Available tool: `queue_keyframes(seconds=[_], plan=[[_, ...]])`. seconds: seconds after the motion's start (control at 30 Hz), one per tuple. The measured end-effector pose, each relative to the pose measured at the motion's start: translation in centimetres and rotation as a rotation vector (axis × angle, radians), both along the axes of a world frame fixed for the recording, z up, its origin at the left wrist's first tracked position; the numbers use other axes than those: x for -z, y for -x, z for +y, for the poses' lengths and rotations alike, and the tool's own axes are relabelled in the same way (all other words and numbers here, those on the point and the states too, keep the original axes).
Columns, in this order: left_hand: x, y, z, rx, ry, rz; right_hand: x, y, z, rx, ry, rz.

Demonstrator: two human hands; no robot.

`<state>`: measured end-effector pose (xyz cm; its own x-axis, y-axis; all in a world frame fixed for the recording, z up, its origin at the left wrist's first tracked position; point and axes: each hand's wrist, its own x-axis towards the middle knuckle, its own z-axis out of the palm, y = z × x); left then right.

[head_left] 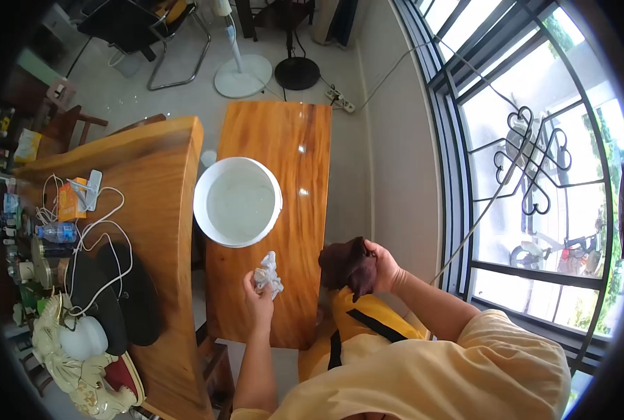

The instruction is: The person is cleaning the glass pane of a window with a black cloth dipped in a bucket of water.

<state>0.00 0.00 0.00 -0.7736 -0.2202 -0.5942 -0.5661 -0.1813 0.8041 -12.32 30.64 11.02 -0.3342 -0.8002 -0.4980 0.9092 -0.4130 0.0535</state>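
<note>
- Cloth is in both hands: the left hand (259, 288) is closed round a small crumpled white rag (268, 274), pinched upright so its loose end sticks up above the fingers, over the near end of the narrow glossy wooden bench (305, 150).
- The right hand (380, 267) grips a bunched dark brown cloth (347, 266), fingers wrapped round its far side; the wad hangs at the bench's right edge, just beside the person's yellow top (431, 371), probably held up to keep it off the wood.
- The two bundles sit near each other but apart, with bare bench top between them.
- A round white plastic basin (237, 201) holding what looks like water stands on the bench just beyond the left hand, overhanging its left edge; it is within easy reach of either cloth.
- To the left, a broader curved wooden table (151, 168) carries white cables (95, 231), an orange box (72, 199), a small bottle (56, 232) and dark round pads (126, 294).
- Nothing lies between hands and basin; the window grille (536, 168) stands close on the right.
</note>
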Motion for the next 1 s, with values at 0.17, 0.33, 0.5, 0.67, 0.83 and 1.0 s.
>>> queue_keyframes(seconds=[0.17,0.33,0.5,0.67,0.83,1.0], plan=[[-8.7,1.9,-1.0,-0.027,0.834,0.1,-2.1,2.4,-1.1,-0.147,-0.383,-0.047],[-15.6,3.0,-5.0,0.334,1.321,0.547,-3.7,4.1,0.6,0.019,-0.369,-0.029],[-19.5,2.1,-11.3,0.631,1.614,0.394,-5.5,2.8,0.9,0.18,-0.301,0.018],[-19.0,1.0,-14.5,0.77,1.499,0.391,-9.0,-1.8,-0.6,0.334,-0.351,0.169],[-19.6,-0.7,-15.2,0.976,1.563,0.429,-15.8,-8.9,-2.8,0.522,-0.37,0.344],[-18.4,-1.7,-14.9,0.979,1.611,0.436,-22.4,-18.3,-1.8,0.797,-0.451,0.323]])
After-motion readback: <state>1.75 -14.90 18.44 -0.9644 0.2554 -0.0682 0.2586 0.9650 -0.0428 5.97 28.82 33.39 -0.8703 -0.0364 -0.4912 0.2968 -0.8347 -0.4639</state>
